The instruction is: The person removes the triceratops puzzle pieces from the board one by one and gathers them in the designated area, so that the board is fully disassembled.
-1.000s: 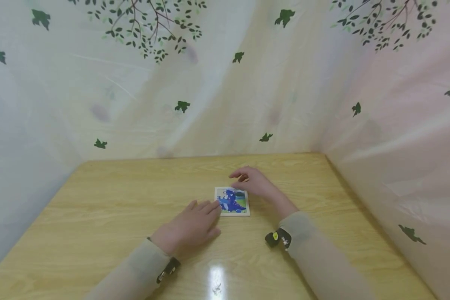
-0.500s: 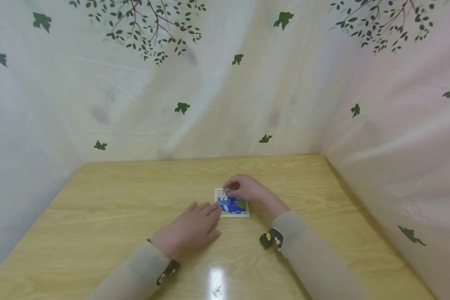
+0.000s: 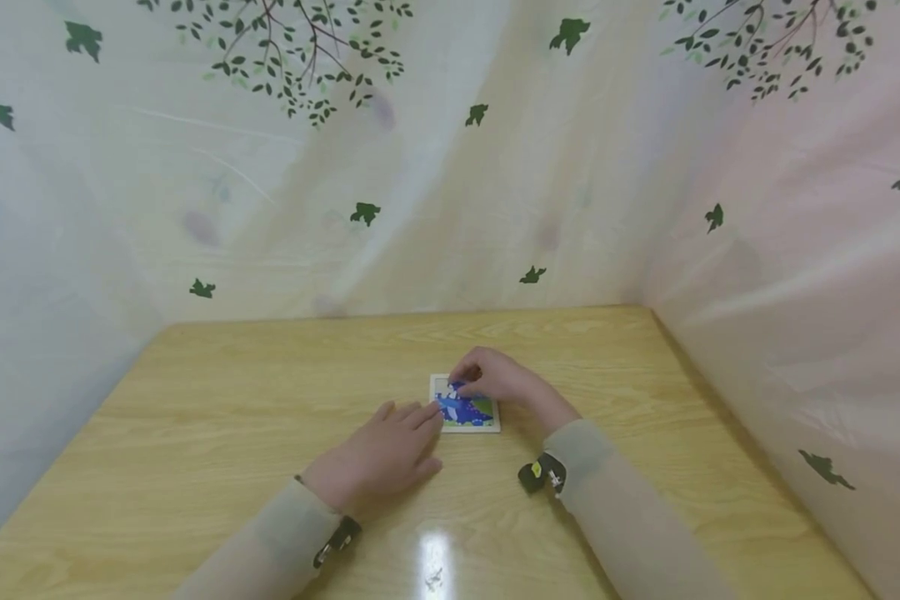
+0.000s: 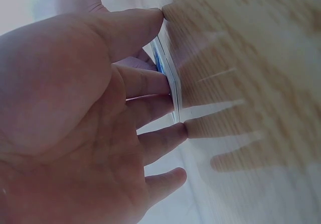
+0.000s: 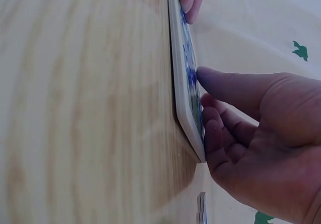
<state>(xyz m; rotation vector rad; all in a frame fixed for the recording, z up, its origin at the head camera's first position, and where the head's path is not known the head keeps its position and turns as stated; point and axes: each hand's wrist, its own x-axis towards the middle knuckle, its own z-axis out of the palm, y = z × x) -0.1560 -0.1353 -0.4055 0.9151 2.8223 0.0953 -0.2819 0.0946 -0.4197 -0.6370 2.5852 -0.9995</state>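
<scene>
Left sleeve (image 3: 270,537), right sleeve (image 3: 633,517): pale beige. Left wristband (image 3: 337,540), lower left: black. Right wristband (image 3: 552,472), lower right: black, yellow-marked.

Square, white-framed picture puzzle (image 3: 467,414) laid on a yellowish wooden table (image 3: 270,375).
Its left edge is met by the bare left hand (image 3: 382,454); its far right corner is overhung by the bare right hand (image 3: 498,375); behind the table, a pale leaf-printed curtain (image 3: 420,250) is hung.
</scene>
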